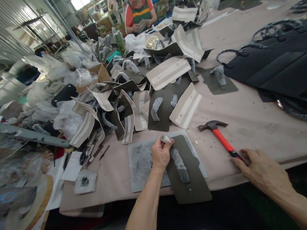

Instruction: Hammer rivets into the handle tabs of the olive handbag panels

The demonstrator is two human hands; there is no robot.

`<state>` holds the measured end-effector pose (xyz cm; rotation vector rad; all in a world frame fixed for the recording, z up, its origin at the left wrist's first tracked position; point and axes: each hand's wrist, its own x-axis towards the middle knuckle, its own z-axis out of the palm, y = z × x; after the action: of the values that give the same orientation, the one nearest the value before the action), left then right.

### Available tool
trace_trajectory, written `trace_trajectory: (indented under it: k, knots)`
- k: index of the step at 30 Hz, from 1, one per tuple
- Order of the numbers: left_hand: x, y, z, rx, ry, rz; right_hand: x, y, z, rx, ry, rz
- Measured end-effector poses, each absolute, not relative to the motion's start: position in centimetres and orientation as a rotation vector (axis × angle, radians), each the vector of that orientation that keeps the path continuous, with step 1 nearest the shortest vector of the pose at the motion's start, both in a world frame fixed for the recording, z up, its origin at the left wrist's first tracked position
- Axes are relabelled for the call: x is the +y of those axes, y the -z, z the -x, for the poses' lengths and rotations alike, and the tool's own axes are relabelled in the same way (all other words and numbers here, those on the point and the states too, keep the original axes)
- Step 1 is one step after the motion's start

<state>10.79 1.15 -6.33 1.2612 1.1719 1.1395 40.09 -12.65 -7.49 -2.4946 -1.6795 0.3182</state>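
My left hand (pixel 161 154) is closed around a short, cylindrical, pale-topped tool (pixel 165 139), held upright near the upper end of a dark olive panel (pixel 193 171). Its lower end is hidden by my fingers. The panel lies partly on a worn grey board (pixel 141 164) and overhangs the table's front edge. A handle wrapped in clear plastic (pixel 179 162) is attached along the panel. To the right, my right hand (pixel 259 169) has its fingers around the end of the red grip of a claw hammer (pixel 222 138), whose head points away from me.
Behind the board is a heap of similar panels with wrapped handles (pixel 156 108). Black bags (pixel 286 59) lie at the right. Hand tools (pixel 91 151), a small block (pixel 85 181) and a tape roll (pixel 30 208) are at the left. A person (pixel 139 10) sits opposite.
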Motion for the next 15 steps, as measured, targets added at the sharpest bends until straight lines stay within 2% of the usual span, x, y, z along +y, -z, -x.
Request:
trace_trajectory:
  k: [2, 4, 7, 9, 12, 15]
  knots:
    - [1.1, 6.3, -11.0, 1.195, -1.143, -1.292, -12.3, 7.4, -39.6, -1.647, -0.4, 2.492]
    - [1.0, 6.3, -11.3, 1.23, -1.161, -1.331, -11.4, 6.6, -38.9, -1.482, -0.653, 2.45]
    - [0.7, 6.4, -11.5, 1.28, -1.189, -1.422, -9.9, 4.3, -37.6, -0.931, -1.395, 2.057]
    - [0.5, 6.4, -11.5, 1.285, -1.18, -1.53, -9.1, 2.3, -36.3, -0.561, -1.71, 1.706]
    - [0.2, 6.2, -11.3, 1.245, -1.146, -1.692, -8.7, -1.1, -34.4, -0.547, -1.64, 1.624]
    - [0.1, 6.1, -11.2, 1.208, -1.127, -1.768, -8.9, -3.5, -33.2, -1.112, -1.133, 1.756]
